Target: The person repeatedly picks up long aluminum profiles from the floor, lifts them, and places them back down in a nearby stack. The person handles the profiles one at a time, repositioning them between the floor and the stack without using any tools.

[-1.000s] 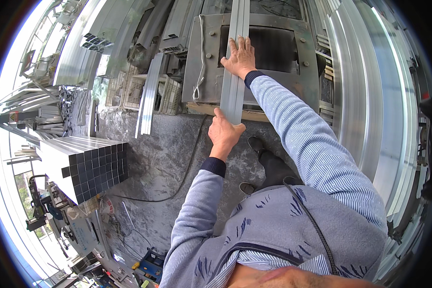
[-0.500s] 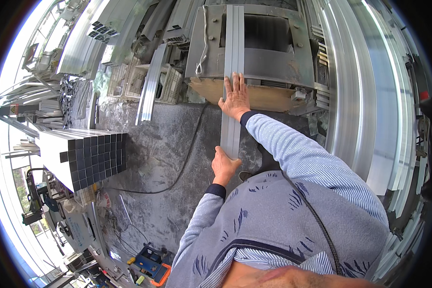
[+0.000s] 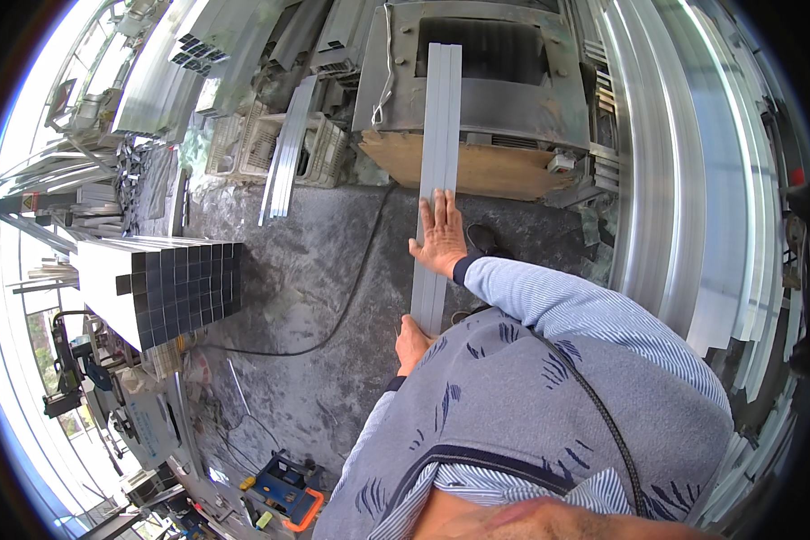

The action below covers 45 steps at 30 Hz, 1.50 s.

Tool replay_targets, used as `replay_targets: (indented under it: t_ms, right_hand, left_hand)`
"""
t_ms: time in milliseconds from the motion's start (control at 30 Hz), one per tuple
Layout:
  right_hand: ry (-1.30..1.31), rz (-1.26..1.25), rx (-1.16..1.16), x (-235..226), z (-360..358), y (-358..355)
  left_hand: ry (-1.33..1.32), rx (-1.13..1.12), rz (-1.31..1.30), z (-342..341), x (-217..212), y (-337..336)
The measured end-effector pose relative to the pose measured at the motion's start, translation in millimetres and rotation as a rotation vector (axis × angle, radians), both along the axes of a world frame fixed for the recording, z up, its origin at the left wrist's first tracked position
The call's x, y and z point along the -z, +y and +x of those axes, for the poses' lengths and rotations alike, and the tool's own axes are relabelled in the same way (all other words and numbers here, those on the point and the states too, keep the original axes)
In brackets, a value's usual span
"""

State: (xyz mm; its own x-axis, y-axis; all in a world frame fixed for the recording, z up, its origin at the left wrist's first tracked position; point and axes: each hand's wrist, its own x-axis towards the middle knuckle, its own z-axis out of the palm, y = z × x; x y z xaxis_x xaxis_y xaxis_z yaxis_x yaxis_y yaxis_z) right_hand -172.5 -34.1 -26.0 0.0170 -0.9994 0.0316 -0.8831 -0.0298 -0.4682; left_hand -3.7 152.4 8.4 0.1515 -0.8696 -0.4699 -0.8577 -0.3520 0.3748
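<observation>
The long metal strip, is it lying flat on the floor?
No, the long metal strip rests on the machine, with both hands holding its near end.

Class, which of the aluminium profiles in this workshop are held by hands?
The pair of flat grey profiles lying across the machine; the others sit untouched.

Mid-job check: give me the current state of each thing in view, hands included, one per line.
Aluminium strips: lying lengthwise, far end on the machine, near end held.
Right hand: flat on top of the strips, fingers extended.
Left hand: gripping the strips' near end.
Machine: its dark opening uncovered.
Square tube stack: piled neatly, untouched.
Black cable: slack on the floor.
</observation>
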Motion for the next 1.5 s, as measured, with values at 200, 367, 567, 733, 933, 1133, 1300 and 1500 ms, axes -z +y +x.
replay_targets:
  t_ms: [200, 367, 567, 733, 933, 1133, 1300, 1500]
  right_hand:
    - [0.026, -0.075, 0.024, -5, -27, -66]
    - [0.090, -0.137, 0.120, -24, -92, -213]
    - [0.241, -0.193, 0.246, -52, -176, -386]
    - [0.387, -0.291, 0.259, -60, -216, -448]
    - [0.329, -0.307, 0.181, -41, -194, -394]
    - [0.194, -0.212, 0.130, -35, -139, -279]
    - [0.128, -0.129, 0.099, -29, -92, -189]
    - [0.141, -0.080, 0.073, -18, -48, -105]
  left_hand:
    - [0.031, 0.031, -0.018, -33, -4, -69]
    - [0.083, 0.126, -0.145, -90, -15, -214]
    - [0.104, 0.224, -0.227, -165, -54, -382]
    - [0.083, 0.273, -0.157, -202, -76, -447]
    - [0.099, 0.211, -0.197, -185, -53, -388]
    - [0.125, 0.149, -0.117, -135, -25, -279]
    - [0.099, 0.125, -0.057, -92, -12, -193]
    - [0.100, 0.135, -0.045, -46, -2, -111]
